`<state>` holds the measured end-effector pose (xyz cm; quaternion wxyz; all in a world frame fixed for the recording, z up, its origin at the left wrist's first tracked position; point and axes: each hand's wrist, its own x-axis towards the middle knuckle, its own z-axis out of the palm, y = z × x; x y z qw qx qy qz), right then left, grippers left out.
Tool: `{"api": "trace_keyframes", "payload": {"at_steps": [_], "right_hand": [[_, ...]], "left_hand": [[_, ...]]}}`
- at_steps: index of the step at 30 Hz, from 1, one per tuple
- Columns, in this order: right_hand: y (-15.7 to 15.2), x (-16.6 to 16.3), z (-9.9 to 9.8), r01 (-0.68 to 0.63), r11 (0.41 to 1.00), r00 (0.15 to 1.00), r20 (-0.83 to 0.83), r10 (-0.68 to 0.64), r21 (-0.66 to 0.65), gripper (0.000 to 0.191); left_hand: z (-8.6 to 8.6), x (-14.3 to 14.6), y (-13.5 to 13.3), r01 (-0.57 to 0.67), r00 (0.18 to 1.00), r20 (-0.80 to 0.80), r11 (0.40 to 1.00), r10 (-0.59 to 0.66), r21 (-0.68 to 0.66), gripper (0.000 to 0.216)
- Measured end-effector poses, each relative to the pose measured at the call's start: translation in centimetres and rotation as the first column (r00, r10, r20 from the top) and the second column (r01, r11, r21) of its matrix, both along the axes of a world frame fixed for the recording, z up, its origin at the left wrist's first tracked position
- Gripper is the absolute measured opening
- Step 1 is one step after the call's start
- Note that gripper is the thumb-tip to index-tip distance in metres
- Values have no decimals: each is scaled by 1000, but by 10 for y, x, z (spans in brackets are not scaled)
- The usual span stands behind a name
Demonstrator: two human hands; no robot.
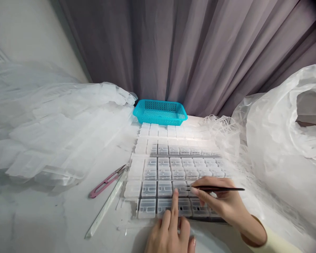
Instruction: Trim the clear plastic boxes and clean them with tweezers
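Note:
My left hand (170, 232) rests at the front of several rows of small clear plastic lidded boxes (149, 189). Its index finger stretches forward onto a lid in the second row from the front; the other fingers are bent, and nothing is held. My right hand (223, 202) pinches dark tweezers (230, 189), their tips pointing left over the same lid, close to my left fingertip. Whether the tips grip anything is too small to tell. Small dark dots show on a front-row box (184, 208) and the one beside it.
Pink thread snips (102, 186) and a pale green-white stick (105, 207) lie left of the boxes. Behind them stands a turquoise basket (160, 121). Piled clear plastic pieces (55, 130) fill the left; a translucent plastic bag (276, 130) and tangled strips (223, 126) are on the right.

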<state>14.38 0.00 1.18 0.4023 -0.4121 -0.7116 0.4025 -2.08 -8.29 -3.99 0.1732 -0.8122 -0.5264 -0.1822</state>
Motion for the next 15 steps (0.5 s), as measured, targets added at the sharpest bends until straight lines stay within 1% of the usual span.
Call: {"api": "trace_keyframes", "payload": {"at_steps": [1, 2, 3, 4, 5, 7, 13, 15], "right_hand": [[0, -1, 1, 13, 990, 1000, -20, -16, -143, 16], [1, -2, 1, 31, 959, 998, -45, -46, -281, 20], [2, -3, 1, 51, 918, 994, -68, -84, -393, 24], [3, -5, 1, 67, 876, 988, -88, -124, -478, 28], [4, -7, 1, 74, 840, 982, -108, -155, -537, 30], [7, -9, 0, 61, 810, 973, -148, -179, -583, 33], [11, -12, -2, 12, 778, 962, -207, -181, -628, 34], [11, -14, -2, 7, 776, 959, -214, -183, -630, 33]], "left_hand": [[0, 0, 0, 0, 1000, 2, 1000, 0, 4, 4], [0, 0, 0, 1, 1000, 3, 1000, -1, 10, 4], [0, -1, 0, 2, 1000, 4, 1000, -2, 15, 5], [0, -1, 0, 3, 1000, 6, 1000, -3, 18, 6], [0, -1, 0, 3, 1000, 7, 1000, -3, 20, 7], [0, 0, 0, 1, 1000, 9, 1000, -2, 15, 9], [1, 0, 1, 8, 1000, 24, 1000, -8, 24, 13], [2, 0, 1, 10, 1000, 27, 1000, -10, 26, 14]]}}
